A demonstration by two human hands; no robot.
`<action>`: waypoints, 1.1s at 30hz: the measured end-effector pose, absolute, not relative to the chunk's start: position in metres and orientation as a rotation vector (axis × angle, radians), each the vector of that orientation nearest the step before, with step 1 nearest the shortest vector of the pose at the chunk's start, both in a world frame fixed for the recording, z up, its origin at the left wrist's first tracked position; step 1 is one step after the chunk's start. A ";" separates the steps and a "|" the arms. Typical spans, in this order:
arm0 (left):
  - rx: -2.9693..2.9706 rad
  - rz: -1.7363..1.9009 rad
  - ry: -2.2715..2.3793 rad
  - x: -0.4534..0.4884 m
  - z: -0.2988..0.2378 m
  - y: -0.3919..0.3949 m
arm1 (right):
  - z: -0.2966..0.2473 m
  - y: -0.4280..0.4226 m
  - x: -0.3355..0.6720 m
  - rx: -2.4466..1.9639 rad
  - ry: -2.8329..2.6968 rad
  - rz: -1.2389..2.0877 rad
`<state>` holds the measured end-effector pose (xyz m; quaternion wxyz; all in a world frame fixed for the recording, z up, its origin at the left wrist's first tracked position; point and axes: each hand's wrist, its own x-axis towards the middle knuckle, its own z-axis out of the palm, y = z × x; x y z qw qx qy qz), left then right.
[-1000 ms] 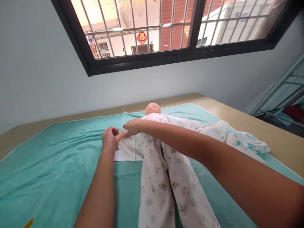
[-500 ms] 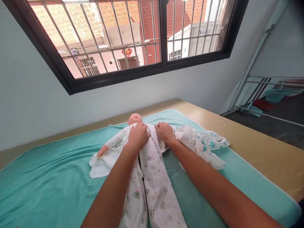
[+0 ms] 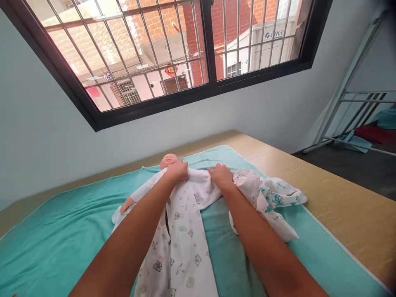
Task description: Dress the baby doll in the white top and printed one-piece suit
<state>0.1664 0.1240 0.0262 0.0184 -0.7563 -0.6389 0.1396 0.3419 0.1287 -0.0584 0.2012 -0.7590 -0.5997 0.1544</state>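
Observation:
A baby doll lies on its back, face up. A white sleepsuit printed with small animals covers its body, the legs stretching toward me. My left hand is closed on the sleepsuit near the doll's neck and hides part of the chest. Out to the right, my right hand pinches the sleepsuit's sleeve, which lies spread between both hands. The doll's bare hand shows past a white cuff on the left; its other hand is not visible.
A teal sheet lies beneath the doll on a wooden tabletop. Crumpled white baby clothes with a green print sit beside my right forearm. Behind are a wall and a barred window. A metal frame stands at right.
My hands are farther apart, with the sleeve drawn out to the right between them. The view has shifted, and the sleepsuit's legs appear farther left.

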 end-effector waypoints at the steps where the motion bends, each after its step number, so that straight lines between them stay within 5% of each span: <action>1: -2.327 0.443 -2.009 0.165 0.028 0.124 | -0.058 0.130 0.344 -2.122 -1.673 0.450; 15: -2.404 0.453 -1.875 0.171 0.004 0.129 | -0.058 0.142 0.351 -1.870 -1.556 0.484; 26: -2.241 0.662 -1.994 0.132 0.039 0.123 | -0.059 0.142 0.374 -1.948 -1.313 0.306; 33: -2.425 0.575 -1.778 0.137 0.011 0.120 | -0.058 0.140 0.344 -1.757 -1.621 0.201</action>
